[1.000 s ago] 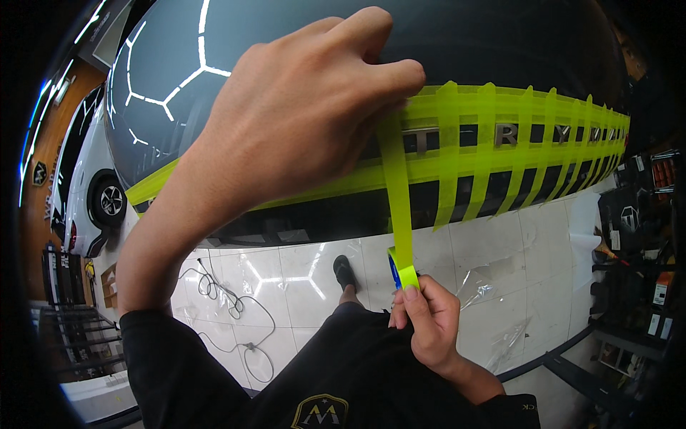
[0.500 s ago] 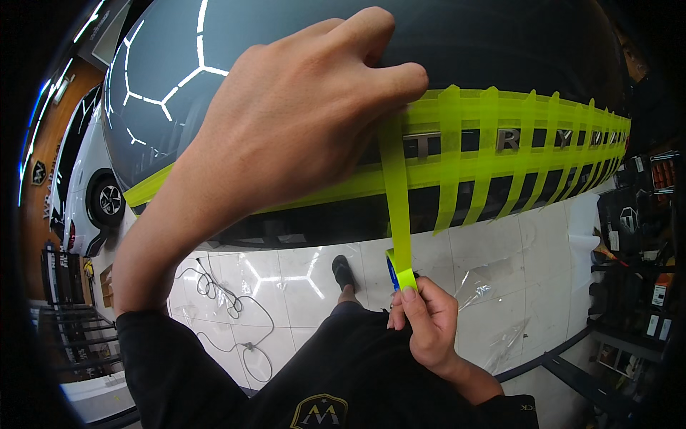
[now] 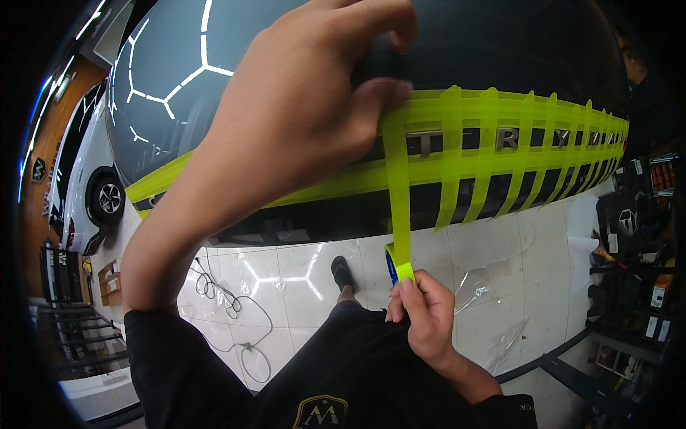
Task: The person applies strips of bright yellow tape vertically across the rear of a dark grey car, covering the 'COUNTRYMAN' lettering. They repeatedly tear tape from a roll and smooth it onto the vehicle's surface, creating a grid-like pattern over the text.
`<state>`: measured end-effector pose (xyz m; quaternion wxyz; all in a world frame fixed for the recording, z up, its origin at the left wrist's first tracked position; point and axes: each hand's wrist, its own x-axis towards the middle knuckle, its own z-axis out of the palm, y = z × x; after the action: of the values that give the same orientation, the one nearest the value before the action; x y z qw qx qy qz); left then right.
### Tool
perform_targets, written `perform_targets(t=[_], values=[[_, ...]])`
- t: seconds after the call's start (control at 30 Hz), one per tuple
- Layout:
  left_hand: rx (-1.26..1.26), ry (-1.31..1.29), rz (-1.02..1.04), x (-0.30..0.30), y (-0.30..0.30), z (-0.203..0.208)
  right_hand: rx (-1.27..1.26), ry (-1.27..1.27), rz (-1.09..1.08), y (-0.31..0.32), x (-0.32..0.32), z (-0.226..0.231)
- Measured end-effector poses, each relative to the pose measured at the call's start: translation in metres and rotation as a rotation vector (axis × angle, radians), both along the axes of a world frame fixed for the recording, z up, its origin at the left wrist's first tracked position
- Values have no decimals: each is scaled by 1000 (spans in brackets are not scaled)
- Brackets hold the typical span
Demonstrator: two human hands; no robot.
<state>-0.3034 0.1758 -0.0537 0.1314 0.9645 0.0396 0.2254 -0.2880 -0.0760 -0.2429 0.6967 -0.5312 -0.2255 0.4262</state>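
Observation:
My left hand (image 3: 307, 100) hovers or rests at the upper edge of the dark car panel (image 3: 493, 43), thumb and forefinger apart, with nothing visible between them. By its thumb starts a yellow-green masking tape strip (image 3: 397, 186), which runs down across the panel's lower edge. Below, my right hand (image 3: 431, 318) grips the roll of masking tape (image 3: 391, 263), blue at its core, with the thumb on the tape. Metal letters (image 3: 506, 138) stand on the panel, framed by two long tape bands and several upright strips (image 3: 449, 157). My left hand hides part of the upper band.
A looped cable (image 3: 270, 314) lies on the tiled floor at the left, and crumpled clear film (image 3: 475, 286) at the right. A white car (image 3: 93, 186) stands far left. Dark shelves with tools (image 3: 657, 229) line the right side.
My left thumb and forefinger have spread apart, and the hand has risen slightly. My right hand with the roll has moved a little up, the strip still stretched between panel and roll.

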Motion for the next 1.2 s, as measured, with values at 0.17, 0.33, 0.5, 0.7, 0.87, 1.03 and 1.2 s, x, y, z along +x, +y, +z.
perform_targets(t=[0.17, 0.33, 0.5, 0.7, 0.87, 1.03, 1.2], values=[[-61, -10, 32, 3, -3, 8, -17, -16, -5, 2, 1, -1], [-9, -46, 90, 4, -10, 9, -3, -31, -19, 4, 1, -6], [210, -141, -162, -20, 8, -23, -31, -79, 7, 12, 6, -13], [639, 278, 105, -55, -19, -59, -45, -27, -36, 23, 9, -28], [619, 351, 81, -75, -33, -76, -54, -34, -18, 22, 11, -21], [507, 326, 45, -79, -43, -75, -40, -62, 5, 20, 13, -19], [584, 316, 61, -69, -45, -72, 100, -2, -24, 25, 10, -14]])
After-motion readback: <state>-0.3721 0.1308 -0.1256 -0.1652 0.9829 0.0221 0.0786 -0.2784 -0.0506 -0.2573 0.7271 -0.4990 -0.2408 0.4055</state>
